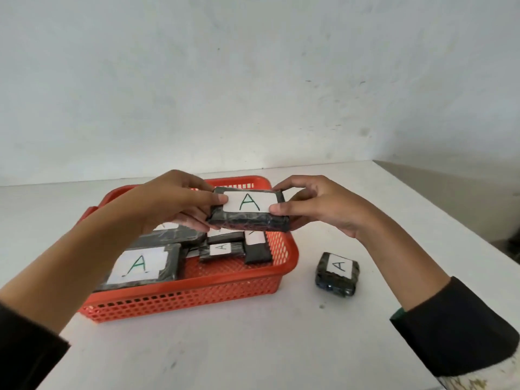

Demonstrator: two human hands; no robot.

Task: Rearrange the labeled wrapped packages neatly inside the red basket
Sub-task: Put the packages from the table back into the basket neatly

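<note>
I see black sleeves pushed up both forearms; the right sleeve [461, 327] shows a green inner cuff.

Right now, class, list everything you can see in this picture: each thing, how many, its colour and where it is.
held package: one, black wrap, white "A" label, above the basket
basket: one, red, on the table
packages in basket: at least five, black, white labels
small package: one, black, "A" label, on the table right of the basket
table: one, white
wall: white, behind
left hand: grips the held package
right hand: grips it too, dark sleeve
</note>
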